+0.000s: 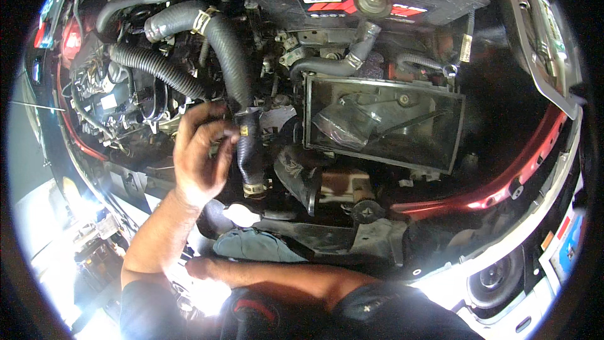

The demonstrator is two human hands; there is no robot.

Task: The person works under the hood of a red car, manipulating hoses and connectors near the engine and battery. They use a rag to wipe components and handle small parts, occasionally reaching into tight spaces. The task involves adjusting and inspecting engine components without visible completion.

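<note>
My left hand (202, 148) is raised over the engine bay with its fingers curled and thumb drawn in. Its fingertips are right beside the black radiator hose (250, 154), near a small yellow mark; what they pinch, if anything, is hidden. A metal clamp (256, 189) rings the hose's lower end, and another clamp (201, 22) sits on its upper bend. Lower down, my right forearm reaches leftward across my body. The right hand (200, 269) is beside my left forearm, its fingers hidden in shadow and glare.
An open air filter box (384, 158) with a clear plastic bag (349, 127) inside lies to the right. Behind it stands the battery (302, 9). A ribbed hose (160, 69) runs above my left hand. A light blue cloth (258, 245) rests at the front edge, near red bodywork (465, 204).
</note>
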